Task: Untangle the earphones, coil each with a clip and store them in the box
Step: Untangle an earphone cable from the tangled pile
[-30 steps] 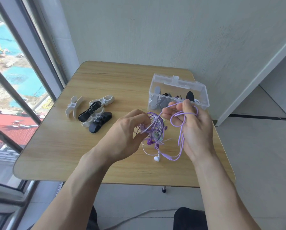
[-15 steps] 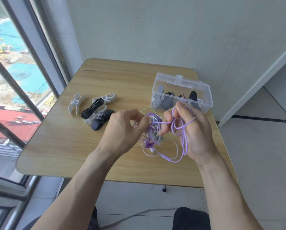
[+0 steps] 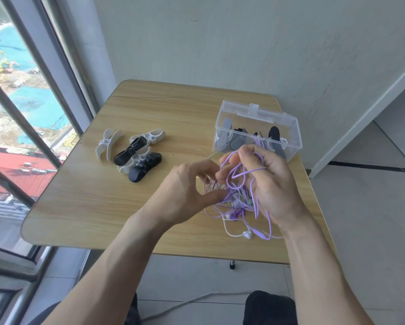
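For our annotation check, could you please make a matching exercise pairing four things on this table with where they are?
Things:
1. tangled purple earphones
2. clear box
3. loose clips
4. white earbud

Places:
A. far right of the table, holding clipped coils
B. held between left hand and right hand
C. left of the hands, piled on the table
D. hanging lowest from the tangle

Pairs: 1-B, 2-A, 3-C, 4-D

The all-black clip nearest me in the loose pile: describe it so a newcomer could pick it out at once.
On the wooden table, left of the hands, lies a small pile of cable clips. At its near right edge lies the black clip, angled toward the window. Unlike the white clips and the black one with white markings behind it, it is plain dark all over.
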Demonstrator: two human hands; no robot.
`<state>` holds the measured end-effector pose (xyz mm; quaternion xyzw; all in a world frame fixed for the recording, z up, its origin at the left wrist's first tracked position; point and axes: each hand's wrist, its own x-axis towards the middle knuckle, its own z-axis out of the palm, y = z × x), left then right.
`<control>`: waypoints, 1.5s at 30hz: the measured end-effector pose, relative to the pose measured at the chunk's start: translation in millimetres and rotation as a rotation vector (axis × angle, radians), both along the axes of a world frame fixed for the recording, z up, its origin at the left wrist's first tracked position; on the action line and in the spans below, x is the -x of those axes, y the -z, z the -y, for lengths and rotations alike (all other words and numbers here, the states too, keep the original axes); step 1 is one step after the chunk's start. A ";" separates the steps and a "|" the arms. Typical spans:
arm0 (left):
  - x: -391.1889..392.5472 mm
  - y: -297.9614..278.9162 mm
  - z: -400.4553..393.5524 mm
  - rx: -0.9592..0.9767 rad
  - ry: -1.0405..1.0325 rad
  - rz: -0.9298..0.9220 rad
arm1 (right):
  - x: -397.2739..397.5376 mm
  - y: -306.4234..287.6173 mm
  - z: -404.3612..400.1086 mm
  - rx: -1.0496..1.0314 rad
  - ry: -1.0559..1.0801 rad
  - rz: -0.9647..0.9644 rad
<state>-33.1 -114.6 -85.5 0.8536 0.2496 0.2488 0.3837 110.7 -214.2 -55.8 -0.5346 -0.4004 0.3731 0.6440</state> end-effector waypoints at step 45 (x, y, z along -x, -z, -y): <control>11.7 2.1 -25.5 0.391 0.078 0.125 | 20.0 18.8 -5.0 0.149 0.213 0.670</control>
